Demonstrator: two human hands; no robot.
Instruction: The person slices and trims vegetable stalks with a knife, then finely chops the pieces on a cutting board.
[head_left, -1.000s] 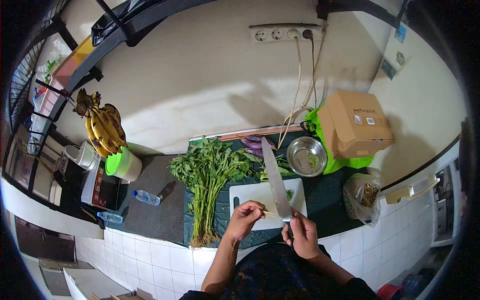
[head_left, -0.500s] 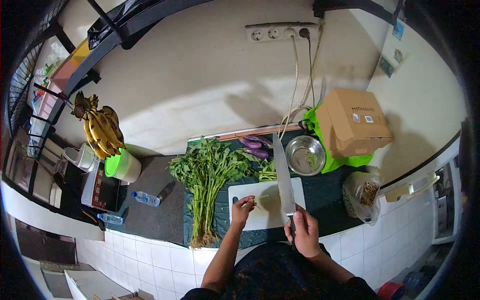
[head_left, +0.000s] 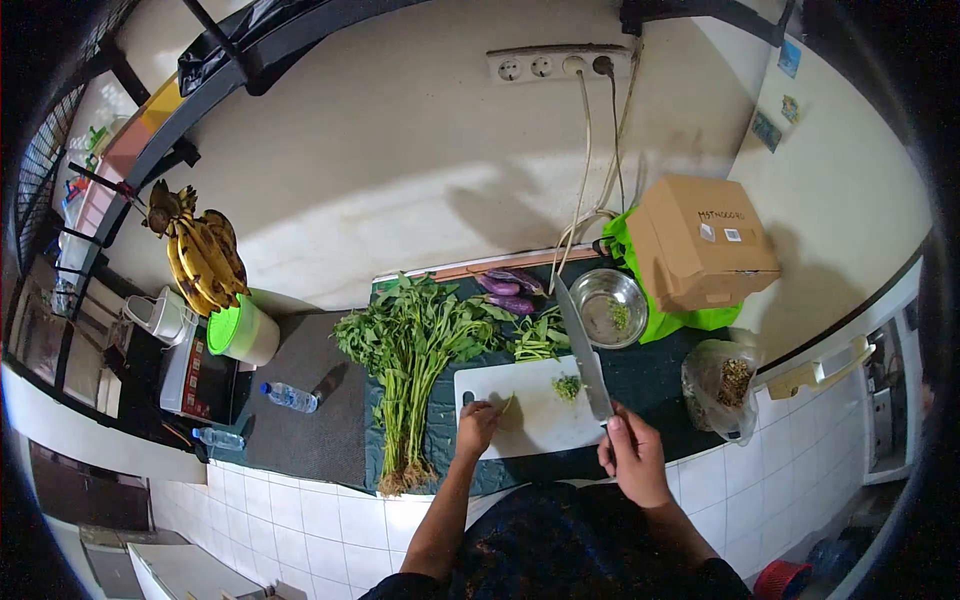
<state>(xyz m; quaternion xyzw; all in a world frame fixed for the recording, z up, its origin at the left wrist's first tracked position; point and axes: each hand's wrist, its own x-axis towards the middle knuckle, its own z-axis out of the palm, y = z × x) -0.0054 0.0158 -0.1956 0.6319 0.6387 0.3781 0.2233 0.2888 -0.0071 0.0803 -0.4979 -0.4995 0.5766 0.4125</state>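
Note:
My right hand (head_left: 634, 456) is wrapped round the handle of a large kitchen knife (head_left: 584, 352), its blade pointing away from me over the right side of a white cutting board (head_left: 530, 436). Chopped greens (head_left: 567, 387) lie in a small heap on the board, just left of the blade. At the board's left side my left hand (head_left: 479, 428) is closed in a pinch on a thin green stem (head_left: 508, 403). Cut leafy stems (head_left: 540, 335) rest behind the board. To their left spreads a big bunch of leafy greens (head_left: 412, 350) with roots on.
Purple eggplants (head_left: 512, 290) lie by the wall. A metal bowl (head_left: 609, 308) holding some chopped greens stands behind right, near a cardboard box (head_left: 705, 243) on a green bag. A clear plastic bag (head_left: 720, 390) sits at right. Bottles (head_left: 290, 397) and hanging bananas (head_left: 205, 262) are left.
The knife and my right hand have shifted right and the blade has tilted, so the chopped heap now shows. My left hand has moved slightly left and down.

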